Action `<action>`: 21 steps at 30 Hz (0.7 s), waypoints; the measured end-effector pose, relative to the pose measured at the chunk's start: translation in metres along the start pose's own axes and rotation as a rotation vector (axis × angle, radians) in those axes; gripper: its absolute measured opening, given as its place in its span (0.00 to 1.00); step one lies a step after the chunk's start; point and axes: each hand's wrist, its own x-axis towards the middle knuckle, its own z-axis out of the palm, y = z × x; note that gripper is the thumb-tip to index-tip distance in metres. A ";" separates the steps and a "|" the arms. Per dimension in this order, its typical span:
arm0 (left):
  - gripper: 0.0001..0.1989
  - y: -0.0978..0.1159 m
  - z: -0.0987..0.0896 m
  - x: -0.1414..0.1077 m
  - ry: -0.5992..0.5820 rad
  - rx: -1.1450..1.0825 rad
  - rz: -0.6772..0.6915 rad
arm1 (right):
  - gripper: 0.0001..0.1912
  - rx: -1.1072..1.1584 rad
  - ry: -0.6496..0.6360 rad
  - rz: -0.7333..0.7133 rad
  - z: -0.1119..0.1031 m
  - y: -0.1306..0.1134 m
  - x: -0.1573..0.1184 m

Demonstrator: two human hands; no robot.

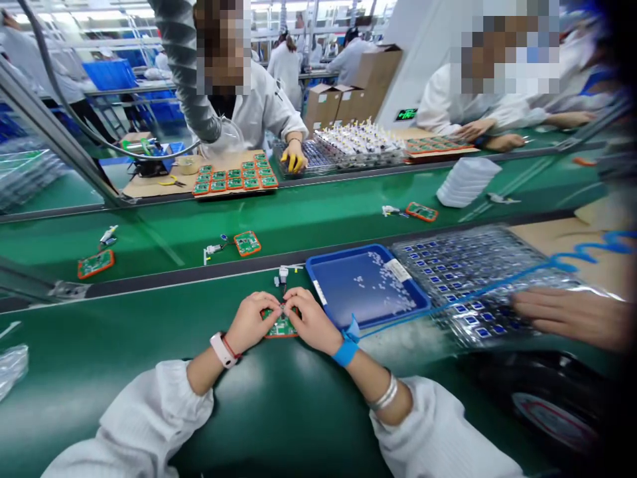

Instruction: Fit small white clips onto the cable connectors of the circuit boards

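Note:
A green circuit board [281, 327] with an orange edge lies on the green bench between my two hands. My left hand [255, 321] is closed on its upper left side, thumb and fingertips pinched over the board. From the other side, my right hand [311, 320] has its fingers bent and closed at the upper right part. The fingertips nearly meet by a short cable, and they hide any small part between them. Just beyond them, a white connector [283, 273] hangs off the cable's far end.
Right of my hands stands a blue tray [343, 292] of small white pieces, beside clear blister trays [462, 279]. A co-worker's hand [572, 315] rests over those. Boards with cables, such as one board [247, 243], lie on the green belt [318, 212] ahead. A blue coiled cord [562, 262] crosses the right side.

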 end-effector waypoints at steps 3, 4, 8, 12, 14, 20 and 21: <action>0.07 0.004 0.002 -0.003 -0.017 0.126 0.009 | 0.07 0.007 -0.005 0.016 0.002 -0.001 -0.001; 0.07 0.005 0.003 -0.005 -0.016 0.169 0.020 | 0.07 0.011 -0.001 0.017 0.002 -0.002 -0.001; 0.07 0.006 0.006 -0.007 -0.010 0.262 0.064 | 0.07 0.019 0.014 0.024 0.002 -0.003 -0.001; 0.07 0.011 0.002 0.000 -0.052 0.208 0.003 | 0.08 0.017 -0.019 0.082 0.000 -0.002 0.001; 0.07 0.013 -0.003 0.008 -0.105 0.156 -0.041 | 0.08 0.002 -0.048 0.113 0.000 0.000 0.004; 0.08 0.014 -0.014 0.009 -0.139 0.197 -0.077 | 0.10 -0.061 -0.057 0.132 0.001 -0.006 0.006; 0.10 0.012 -0.014 0.002 -0.129 0.215 -0.052 | 0.10 -0.082 -0.045 0.112 0.001 -0.010 0.003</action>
